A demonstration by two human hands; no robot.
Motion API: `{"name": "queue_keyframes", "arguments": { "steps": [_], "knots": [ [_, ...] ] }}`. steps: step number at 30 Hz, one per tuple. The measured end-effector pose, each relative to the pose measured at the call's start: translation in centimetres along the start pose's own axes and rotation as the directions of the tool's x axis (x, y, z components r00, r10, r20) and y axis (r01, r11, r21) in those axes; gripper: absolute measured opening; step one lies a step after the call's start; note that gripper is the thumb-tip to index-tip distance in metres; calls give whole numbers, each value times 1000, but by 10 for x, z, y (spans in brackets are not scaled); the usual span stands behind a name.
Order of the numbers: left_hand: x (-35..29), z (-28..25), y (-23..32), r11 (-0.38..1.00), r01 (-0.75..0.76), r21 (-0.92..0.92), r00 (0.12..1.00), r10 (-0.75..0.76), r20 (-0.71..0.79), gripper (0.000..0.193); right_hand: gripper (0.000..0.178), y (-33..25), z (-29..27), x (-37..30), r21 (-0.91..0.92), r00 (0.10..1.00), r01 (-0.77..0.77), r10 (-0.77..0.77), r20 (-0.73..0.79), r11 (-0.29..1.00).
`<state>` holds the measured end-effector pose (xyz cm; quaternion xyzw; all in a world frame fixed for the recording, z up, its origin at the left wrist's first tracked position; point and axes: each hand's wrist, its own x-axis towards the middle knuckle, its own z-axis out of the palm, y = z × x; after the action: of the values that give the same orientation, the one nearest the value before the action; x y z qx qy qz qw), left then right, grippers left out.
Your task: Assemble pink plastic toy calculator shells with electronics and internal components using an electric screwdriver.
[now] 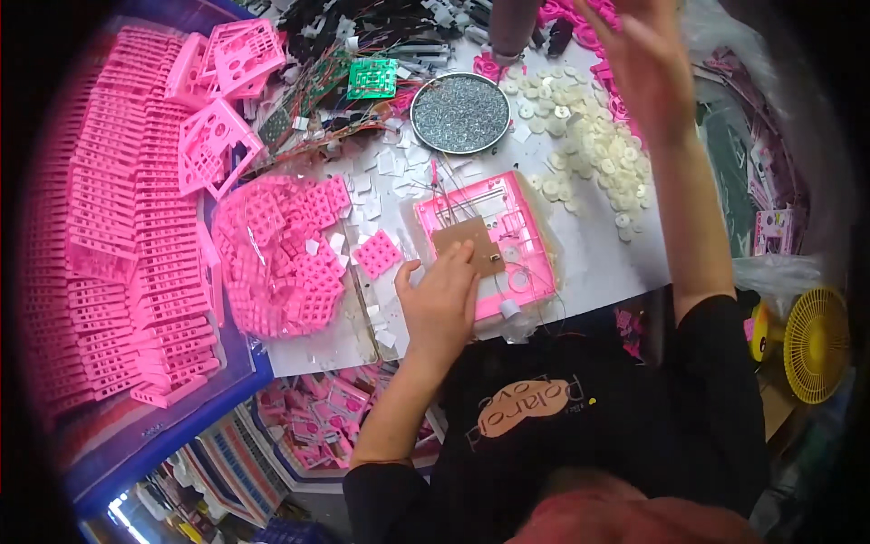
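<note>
A pink plastic housing [541, 269] lies open on the white worktop in front of me. A brown circuit board [480, 243] sits over its inside, with thin wires around it. My left hand [442, 295] rests its fingertips on the board's near edge, fingers stretched and thumb apart, holding nothing. My right hand [648, 68] is raised at the upper right, slightly blurred and partly cut off by the frame edge. Its visible fingers reach out apart, above small pink parts [603, 77], and nothing shows in them. Just left of it stands a dark grey cylindrical object [514, 27].
A round dish of small metal screws [459, 112] stands beyond the housing, beside many cream discs [598, 136]. Pink button pads [290, 258] fill a clear bag at left. A blue crate [240, 372] holds stacked pink housings [118, 208]. Wires and a green circuit board [372, 79] lie behind.
</note>
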<state>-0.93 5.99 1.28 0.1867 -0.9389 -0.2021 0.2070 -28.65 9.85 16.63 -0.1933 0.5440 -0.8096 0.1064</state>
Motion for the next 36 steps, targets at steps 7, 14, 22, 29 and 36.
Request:
{"name": "queue_keyframes", "arguments": {
  "steps": [7,14,22,29,36],
  "knots": [
    [2,-3,1,999,8,35,1000,-8,-2,14,63,29,4,71,-103,400,-27,105,911,994],
    [1,0,-2,999,37,-29,999,-38,-19,11,28,82,5,-93,-77,716,-114,136,685,990],
    [0,1,-3,998,45,-53,998,-48,-50,10,20,84,4,-105,-120,683,-175,208,700,977],
    [0,1,-1,997,62,-56,998,-64,-29,12,21,99,0,-109,-200,672,75,99,734,977],
    [3,4,6,992,89,-87,991,-97,-88,9,26,82,0,-103,-199,596,-276,330,732,940]
  ]
}}
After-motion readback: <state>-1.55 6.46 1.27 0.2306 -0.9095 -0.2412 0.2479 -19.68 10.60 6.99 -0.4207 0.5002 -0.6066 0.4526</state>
